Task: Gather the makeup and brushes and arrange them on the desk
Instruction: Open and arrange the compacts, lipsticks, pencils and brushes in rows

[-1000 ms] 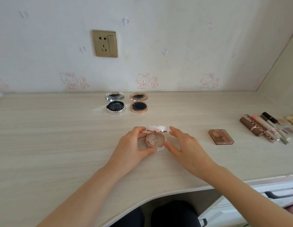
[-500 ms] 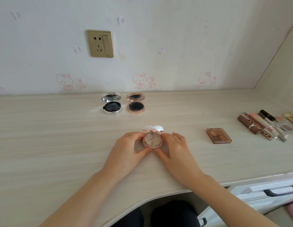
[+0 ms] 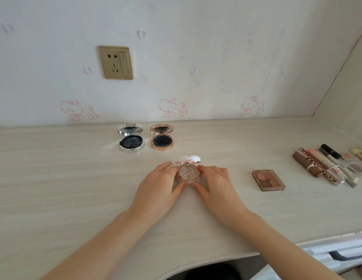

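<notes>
One big stretch of wallpapered wall (image 3: 216,47) fills the top of the view, pale with small pink cartoon cats along its foot. Below it runs the light wood-grain desk (image 3: 54,188), wide and curved at the near edge. Both forearms come in from the bottom, and the left hand (image 3: 158,190) and right hand (image 3: 216,188) meet at the middle of the desk. Down in the right corner, a white drawer front (image 3: 338,255) with a dark handle. Over at the far right of the desk, a row of makeup tubes (image 3: 321,166) lies side by side and touching, brown ones nearest the centre, a black-capped one behind. On the wall, a gold socket plate (image 3: 116,62). Between the hands and the tubes sits a flat brown eyeshadow palette (image 3: 268,179), apart from both. Near the wall, two open compacts stand just beside each other, lids up: the silver compact (image 3: 131,141) on the left, the rose-gold compact (image 3: 162,139) on the right. Pale brush heads (image 3: 360,153) poke in at the right edge, behind the tubes. And the small one — the pink compact (image 3: 189,174), resting on the desk in front of those two, white lid raised. Both hands grip it, fingers curled round its sides and thumbs pinching in at the near rim.
</notes>
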A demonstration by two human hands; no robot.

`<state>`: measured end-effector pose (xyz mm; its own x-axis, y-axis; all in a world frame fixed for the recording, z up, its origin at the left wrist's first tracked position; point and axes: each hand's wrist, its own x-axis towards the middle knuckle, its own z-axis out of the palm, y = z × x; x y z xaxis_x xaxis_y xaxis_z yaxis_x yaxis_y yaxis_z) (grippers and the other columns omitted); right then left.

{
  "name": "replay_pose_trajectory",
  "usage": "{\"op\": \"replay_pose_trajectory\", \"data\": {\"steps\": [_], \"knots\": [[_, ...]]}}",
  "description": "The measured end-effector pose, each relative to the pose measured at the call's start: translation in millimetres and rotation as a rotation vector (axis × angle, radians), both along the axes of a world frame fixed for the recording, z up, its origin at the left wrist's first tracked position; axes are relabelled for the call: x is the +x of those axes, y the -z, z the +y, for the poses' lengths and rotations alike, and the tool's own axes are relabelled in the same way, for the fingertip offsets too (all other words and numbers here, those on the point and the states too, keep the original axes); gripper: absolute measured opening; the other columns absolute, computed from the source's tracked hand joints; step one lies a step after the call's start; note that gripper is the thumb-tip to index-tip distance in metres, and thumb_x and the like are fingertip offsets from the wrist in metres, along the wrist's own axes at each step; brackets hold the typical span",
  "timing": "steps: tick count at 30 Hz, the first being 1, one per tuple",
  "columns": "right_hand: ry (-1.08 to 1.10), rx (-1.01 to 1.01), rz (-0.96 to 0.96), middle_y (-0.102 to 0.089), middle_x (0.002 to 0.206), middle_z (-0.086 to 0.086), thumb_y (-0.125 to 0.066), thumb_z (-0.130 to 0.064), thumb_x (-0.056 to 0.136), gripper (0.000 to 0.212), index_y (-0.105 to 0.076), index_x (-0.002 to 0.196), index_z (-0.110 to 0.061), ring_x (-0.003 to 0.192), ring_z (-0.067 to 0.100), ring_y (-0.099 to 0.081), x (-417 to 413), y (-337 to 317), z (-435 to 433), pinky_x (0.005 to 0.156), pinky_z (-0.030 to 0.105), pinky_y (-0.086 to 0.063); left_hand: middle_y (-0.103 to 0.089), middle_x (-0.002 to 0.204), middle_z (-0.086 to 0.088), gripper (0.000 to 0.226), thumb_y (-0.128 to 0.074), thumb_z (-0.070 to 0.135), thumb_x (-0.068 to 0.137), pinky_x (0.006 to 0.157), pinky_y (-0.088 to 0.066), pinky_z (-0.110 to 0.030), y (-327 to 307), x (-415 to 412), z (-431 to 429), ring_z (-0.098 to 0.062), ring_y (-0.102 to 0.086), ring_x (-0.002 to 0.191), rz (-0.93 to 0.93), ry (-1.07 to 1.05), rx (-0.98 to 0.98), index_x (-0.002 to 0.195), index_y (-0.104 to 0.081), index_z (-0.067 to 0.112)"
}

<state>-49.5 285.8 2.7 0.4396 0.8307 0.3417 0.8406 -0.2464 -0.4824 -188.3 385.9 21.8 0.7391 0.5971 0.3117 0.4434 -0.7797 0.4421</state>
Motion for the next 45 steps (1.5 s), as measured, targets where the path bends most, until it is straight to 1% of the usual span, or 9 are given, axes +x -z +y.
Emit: {"op": "replay_pose_trajectory", "data": {"steps": [9,14,19,22,25,28,37,41,45], "knots": [[0.033,-0.006,-0.039,-0.061,0.107,0.001,-0.058,-0.025,0.090,0.031,-0.057,0.120,-0.018,0.105,0.027,-0.049,48,5,39,0.085,0.020,-0.025,-0.058,0.132,-0.003,0.039,-0.049,0.041,0.096,0.101,-0.036,-0.029,5,49,29,-0.013,-0.036,0.137,-0.011,-0.042,0.165,0.129,-0.056,0.022],[0.057,-0.031,-0.066,-0.062,0.105,0.003,-0.056,-0.024,0.091,0.025,-0.059,0.115,-0.016,0.104,0.027,-0.050,71,1,62,0.081,0.021,-0.023,-0.070,0.112,0.005,0.033,-0.049,0.038,0.096,0.104,-0.035,-0.031,13,79,55,-0.017,-0.040,0.136,0.047,-0.027,0.342,0.118,-0.063,0.018],[0.067,-0.052,-0.078,-0.063,0.105,0.004,-0.054,-0.023,0.092,0.025,-0.059,0.115,-0.015,0.103,0.028,-0.051,89,0,82,0.082,0.024,-0.025,-0.074,0.078,0.002,0.019,-0.074,0.031,0.080,0.085,-0.051,-0.035,17,101,73,-0.025,-0.064,0.108,0.014,-0.075,0.471,0.085,-0.072,0.012],[0.079,-0.070,-0.056,-0.061,0.108,0.004,-0.052,-0.026,0.093,0.028,-0.057,0.119,-0.017,0.107,0.030,-0.049,96,1,90,0.085,0.027,-0.027,-0.071,0.067,-0.001,0.023,-0.079,0.031,0.075,0.071,-0.053,-0.031,15,109,79,-0.026,-0.069,0.090,0.012,-0.070,0.507,0.077,-0.071,0.010],[0.067,-0.092,-0.082,-0.060,0.112,0.006,-0.050,-0.025,0.094,0.030,-0.055,0.122,-0.014,0.108,0.030,-0.049,99,0,94,0.089,0.027,-0.026,-0.064,0.057,-0.001,0.024,-0.083,0.030,0.069,0.055,-0.047,-0.027,14,115,81,-0.022,-0.063,0.068,-0.001,-0.079,0.519,0.071,-0.068,0.011],[0.067,-0.094,-0.101,-0.060,0.113,0.006,-0.049,-0.025,0.095,0.031,-0.054,0.123,-0.013,0.109,0.030,-0.049,100,-4,96,0.091,0.028,-0.027,-0.061,0.054,0.000,0.025,-0.084,0.030,0.068,0.051,-0.045,-0.026,13,120,84,-0.022,-0.061,0.063,-0.007,-0.092,0.536,0.069,-0.068,0.011],[0.071,-0.079,-0.044,-0.059,0.116,0.009,-0.049,-0.024,0.096,0.032,-0.053,0.124,-0.011,0.111,0.029,-0.047,96,-10,100,0.095,0.028,-0.029,-0.063,0.055,-0.001,0.021,-0.080,0.028,0.072,0.053,-0.046,-0.028,16,125,91,-0.024,-0.063,0.067,0.023,-0.126,0.511,0.072,-0.067,0.010],[0.047,-0.089,-0.017,-0.058,0.118,0.010,-0.046,-0.017,0.096,0.032,-0.049,0.127,-0.009,0.112,0.028,-0.048,94,-15,95,0.094,0.028,-0.030,-0.067,0.061,-0.002,0.024,-0.073,0.032,0.078,0.060,-0.047,-0.033,15,122,88,-0.025,-0.063,0.075,0.062,-0.131,0.464,0.082,-0.067,0.010],[0.064,-0.137,0.008,-0.052,0.130,0.009,-0.045,-0.017,0.096,0.042,-0.041,0.137,-0.011,0.127,0.028,-0.040,92,-17,76,0.100,0.034,-0.036,-0.068,0.067,-0.003,0.032,-0.075,0.031,0.074,0.063,-0.048,-0.034,8,111,75,-0.025,-0.062,0.082,0.070,-0.125,0.446,0.096,-0.069,0.009]]}}
